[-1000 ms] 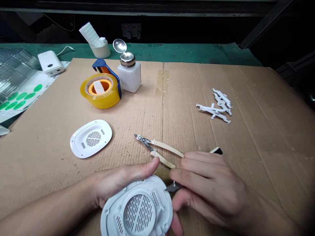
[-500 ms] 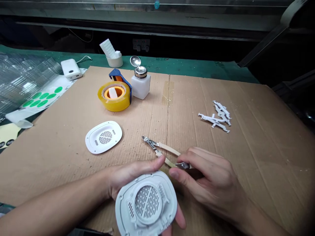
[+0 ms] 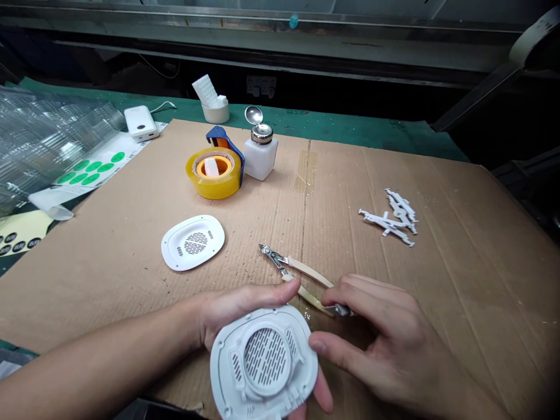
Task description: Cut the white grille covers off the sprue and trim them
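Note:
In my left hand lies a white plastic speaker-like cover, its slotted round grille and ribbed inner side facing up. My left thumb rests along its top edge, with the fingers underneath. At its right edge is the thumb tip of my right hand. The other right fingers are curled around what looks like a knife, its short metal blade showing under the index finger; its handle is hidden. Cream-handled side cutters lie spread on the cardboard just beyond both hands. A second white cover lies to the left.
A yellow tape roll with a blue dispenser and a white pump bottle stand at the back. White plastic sprue pieces lie at right. Clear plastic trays, green stickers and a white power bank are at left.
My right thumb has come away from the blade and moved down to the cover's edge. The whole view has shifted slightly; the cover stays in my left hand.

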Available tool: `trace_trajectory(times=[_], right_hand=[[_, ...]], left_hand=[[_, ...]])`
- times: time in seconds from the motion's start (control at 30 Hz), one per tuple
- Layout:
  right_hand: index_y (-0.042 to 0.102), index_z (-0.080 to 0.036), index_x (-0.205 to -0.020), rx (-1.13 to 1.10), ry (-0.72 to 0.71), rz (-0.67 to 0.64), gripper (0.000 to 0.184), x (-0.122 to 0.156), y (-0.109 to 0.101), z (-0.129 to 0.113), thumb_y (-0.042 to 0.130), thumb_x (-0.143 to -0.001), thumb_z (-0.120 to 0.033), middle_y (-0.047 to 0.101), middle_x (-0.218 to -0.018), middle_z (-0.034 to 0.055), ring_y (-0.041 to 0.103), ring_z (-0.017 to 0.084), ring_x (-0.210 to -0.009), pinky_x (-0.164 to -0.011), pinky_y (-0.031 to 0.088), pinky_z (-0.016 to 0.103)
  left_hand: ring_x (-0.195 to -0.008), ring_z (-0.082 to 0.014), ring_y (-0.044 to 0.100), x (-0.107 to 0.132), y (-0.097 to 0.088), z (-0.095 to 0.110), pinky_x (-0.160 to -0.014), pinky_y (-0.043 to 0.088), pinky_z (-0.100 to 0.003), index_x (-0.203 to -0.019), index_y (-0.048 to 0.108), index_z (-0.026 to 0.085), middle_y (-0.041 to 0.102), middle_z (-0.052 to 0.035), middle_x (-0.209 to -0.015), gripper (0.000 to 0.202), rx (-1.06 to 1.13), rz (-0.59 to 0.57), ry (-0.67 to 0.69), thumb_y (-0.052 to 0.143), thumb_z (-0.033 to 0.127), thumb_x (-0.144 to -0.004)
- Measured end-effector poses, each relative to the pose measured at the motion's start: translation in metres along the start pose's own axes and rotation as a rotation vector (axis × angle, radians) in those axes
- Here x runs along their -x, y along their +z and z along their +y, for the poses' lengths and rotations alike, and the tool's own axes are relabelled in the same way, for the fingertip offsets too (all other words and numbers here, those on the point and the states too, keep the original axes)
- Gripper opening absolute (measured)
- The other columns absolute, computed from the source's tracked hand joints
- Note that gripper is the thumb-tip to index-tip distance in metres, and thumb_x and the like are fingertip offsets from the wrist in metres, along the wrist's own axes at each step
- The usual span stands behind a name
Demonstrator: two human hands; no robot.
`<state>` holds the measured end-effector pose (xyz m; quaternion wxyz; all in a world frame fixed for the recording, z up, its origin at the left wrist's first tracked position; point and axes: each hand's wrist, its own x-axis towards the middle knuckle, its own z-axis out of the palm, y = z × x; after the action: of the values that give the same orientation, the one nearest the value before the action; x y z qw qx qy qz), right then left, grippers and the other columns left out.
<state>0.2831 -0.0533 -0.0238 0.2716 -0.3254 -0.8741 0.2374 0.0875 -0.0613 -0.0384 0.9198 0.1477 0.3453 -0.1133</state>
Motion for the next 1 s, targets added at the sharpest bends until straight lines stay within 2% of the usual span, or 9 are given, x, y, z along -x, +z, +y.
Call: trace_trajectory(times=[0.1,0.2,0.33,0.4,0.5,0.6,0.7,0.83,1.0], right_hand=[[0.061,-0.014,-0.083,0.003,0.015,-0.003,0.032,-0.001,0.001,0.001,0.069,-0.086,-0.045,0.051,-0.061,-0.0025,0.047,0.011,-0.054,-0.051,0.036,0.023],[0.062,-0.014,-0.080,0.006,0.036,-0.023,0.041,-0.003,0.002,0.001,0.066,-0.086,-0.054,0.050,-0.059,-0.0024,0.045,0.011,-0.053,-0.050,0.034,0.024],[0.062,-0.014,-0.077,0.024,0.035,-0.037,0.047,-0.004,0.002,0.001,0.060,-0.087,-0.060,0.050,-0.058,-0.0020,0.045,0.011,-0.052,-0.048,0.034,0.025],[0.061,-0.014,-0.077,0.032,0.037,-0.047,0.049,-0.004,0.003,0.002,0.058,-0.088,-0.062,0.050,-0.057,-0.0019,0.046,0.011,-0.050,-0.047,0.035,0.025],[0.058,-0.016,-0.076,0.055,0.032,-0.060,0.048,-0.002,0.005,0.005,0.055,-0.089,-0.062,0.051,-0.057,-0.0020,0.047,0.011,-0.049,-0.045,0.036,0.025],[0.057,-0.018,-0.077,0.098,0.028,-0.054,0.044,-0.001,0.007,0.007,0.054,-0.091,-0.060,0.055,-0.059,-0.0019,0.051,0.011,-0.049,-0.044,0.040,0.024],[0.058,-0.020,-0.078,0.126,0.042,-0.038,0.042,-0.002,0.008,0.008,0.054,-0.091,-0.060,0.057,-0.059,-0.0026,0.053,0.011,-0.049,-0.044,0.042,0.023],[0.059,-0.020,-0.074,0.132,0.068,-0.045,0.046,-0.005,0.007,0.008,0.055,-0.089,-0.063,0.056,-0.056,-0.0034,0.052,0.010,-0.047,-0.043,0.041,0.022],[0.057,-0.019,-0.066,0.124,0.143,-0.037,0.052,-0.007,0.008,0.006,0.056,-0.086,-0.066,0.052,-0.054,-0.0035,0.048,0.010,-0.046,-0.043,0.035,0.024]], left_hand=[[-0.051,-0.0223,0.067,0.004,-0.007,-0.004,-0.039,0.041,-0.028,-0.091,0.073,0.001,0.062,-0.0085,-0.054,0.108,0.055,-0.156,0.030,-0.011,0.069,-0.086],[-0.042,-0.0181,0.061,0.006,-0.011,-0.006,-0.038,0.041,-0.027,-0.088,0.071,0.004,0.060,-0.0066,-0.055,0.102,0.088,-0.265,0.031,-0.008,0.069,-0.087],[-0.042,-0.0178,0.059,0.005,-0.011,-0.004,-0.039,0.044,-0.028,-0.083,0.067,0.009,0.056,-0.0068,-0.054,0.110,0.040,-0.243,-0.021,-0.023,0.072,-0.079],[-0.044,-0.0189,0.060,0.005,-0.012,-0.002,-0.040,0.046,-0.029,-0.083,0.066,0.009,0.057,-0.0078,-0.056,0.111,0.016,-0.276,-0.026,-0.025,0.072,-0.078],[-0.048,-0.0228,0.062,0.002,-0.017,-0.001,-0.041,0.049,-0.036,-0.085,0.067,0.009,0.061,-0.0105,-0.061,0.106,0.036,-0.335,-0.045,-0.016,0.075,-0.080],[-0.054,-0.0264,0.067,-0.005,-0.026,-0.002,-0.046,0.053,-0.041,-0.089,0.068,0.007,0.067,-0.0142,-0.071,0.107,0.108,-0.387,-0.112,-0.006,0.084,-0.076],[-0.061,-0.0300,0.070,-0.012,-0.033,-0.005,-0.052,0.056,-0.045,-0.095,0.069,0.006,0.070,-0.0160,-0.076,0.108,0.178,-0.486,-0.163,0.002,0.088,-0.072],[-0.066,-0.0307,0.072,-0.013,-0.038,-0.009,-0.055,0.057,-0.044,-0.102,0.067,0.005,0.070,-0.0166,-0.082,0.103,0.223,-0.585,-0.103,0.014,0.088,-0.073],[-0.063,-0.0281,0.071,-0.008,-0.037,-0.011,-0.053,0.057,-0.040,-0.104,0.066,0.004,0.069,-0.0155,-0.081,0.097,0.223,-0.562,-0.053,0.019,0.084,-0.077]])
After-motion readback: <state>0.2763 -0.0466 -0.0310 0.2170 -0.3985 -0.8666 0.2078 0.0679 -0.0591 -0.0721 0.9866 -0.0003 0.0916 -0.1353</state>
